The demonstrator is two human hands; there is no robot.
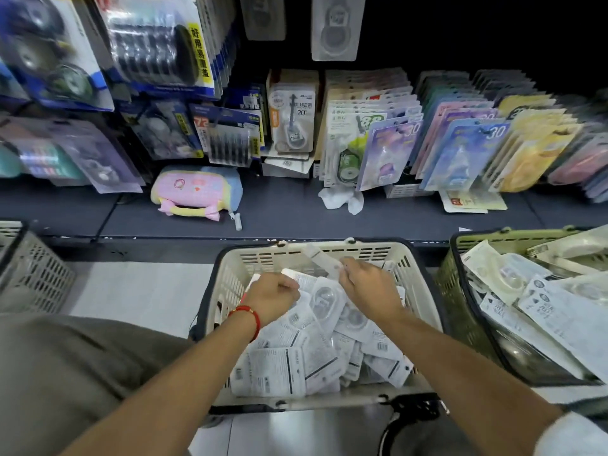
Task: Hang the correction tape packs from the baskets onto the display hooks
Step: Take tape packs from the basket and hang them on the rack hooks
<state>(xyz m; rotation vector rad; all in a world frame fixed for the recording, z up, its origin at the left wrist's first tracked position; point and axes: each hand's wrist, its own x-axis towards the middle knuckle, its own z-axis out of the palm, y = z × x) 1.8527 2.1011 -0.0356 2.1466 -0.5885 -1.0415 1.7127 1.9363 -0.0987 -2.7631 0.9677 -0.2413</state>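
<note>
Three baskets are in view. The cream basket [227, 274] stands at centre, just below the dark shelf [279, 218], and holds a loose heap of white correction tape packs [296, 357], too many and too overlapped to count. The green basket [454, 268] at right holds further white packs [539, 307], also uncounted. The grey basket [36, 274] at left is only partly in frame; its contents cannot be seen.

Both hands are over the cream basket. The left hand [271, 299], with one red cord bracelet [250, 315] at the wrist, is closed around the edge of a white pack [291, 274]. The right hand [368, 286] pinches one clear-fronted pack [324, 258], lifted above the heap near the basket's far wall.

On the shelf lie one pink plush pouch [194, 190] and one crumpled white wrapper [339, 199]. Behind them, rows of carded packs [388, 139] hang from the display; the hooks themselves are hidden by the cards.
</note>
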